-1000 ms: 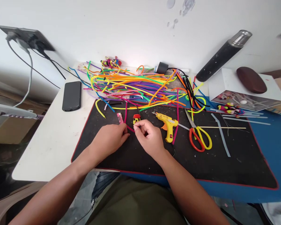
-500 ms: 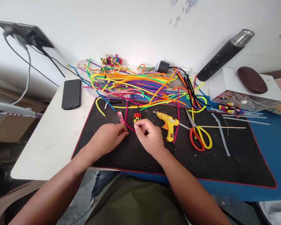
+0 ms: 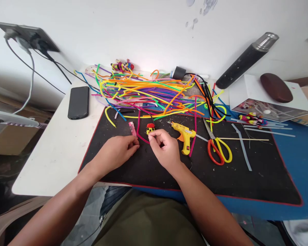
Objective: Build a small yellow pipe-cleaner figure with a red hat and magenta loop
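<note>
We pinch a thin magenta pipe-cleaner strand w/ both hands: left hand fingers clamped on it, right hand fingers too, on the black mat nr a small yellow-red figure. White box, far right, holds craft bits.

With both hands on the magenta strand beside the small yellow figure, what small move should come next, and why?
Probably the right hand should bend the magenta strand toward the yellow figure: its fingertips pinch the strand just below the figure, while the left hand pinches the other end.
</note>
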The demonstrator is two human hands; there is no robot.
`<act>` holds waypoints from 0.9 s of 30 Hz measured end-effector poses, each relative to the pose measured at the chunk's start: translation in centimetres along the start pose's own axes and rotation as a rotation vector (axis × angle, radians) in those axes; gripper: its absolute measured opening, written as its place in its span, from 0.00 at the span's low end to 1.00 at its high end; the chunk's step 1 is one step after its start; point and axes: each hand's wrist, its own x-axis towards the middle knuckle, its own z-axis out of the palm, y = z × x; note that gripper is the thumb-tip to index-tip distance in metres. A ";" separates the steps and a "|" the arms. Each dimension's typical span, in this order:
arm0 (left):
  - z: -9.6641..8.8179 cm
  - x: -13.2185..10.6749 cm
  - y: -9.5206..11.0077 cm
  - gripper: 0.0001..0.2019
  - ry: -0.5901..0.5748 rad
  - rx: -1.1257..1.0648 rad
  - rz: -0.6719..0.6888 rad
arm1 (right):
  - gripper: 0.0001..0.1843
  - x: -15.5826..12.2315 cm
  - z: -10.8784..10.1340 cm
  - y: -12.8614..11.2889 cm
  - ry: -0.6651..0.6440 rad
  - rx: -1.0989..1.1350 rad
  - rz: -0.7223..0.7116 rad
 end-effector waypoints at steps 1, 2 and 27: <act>-0.1 0.0 0.0 0.13 -0.006 -0.003 -0.005 | 0.07 0.0 0.0 0.0 -0.002 0.002 0.000; -0.1 0.0 0.1 0.13 -0.011 -0.005 -0.008 | 0.07 0.0 0.0 0.0 -0.003 0.004 -0.001; 1.1 0.3 3.2 0.14 -0.041 0.403 -0.034 | 0.07 -0.1 -0.1 -0.2 -0.014 0.004 0.004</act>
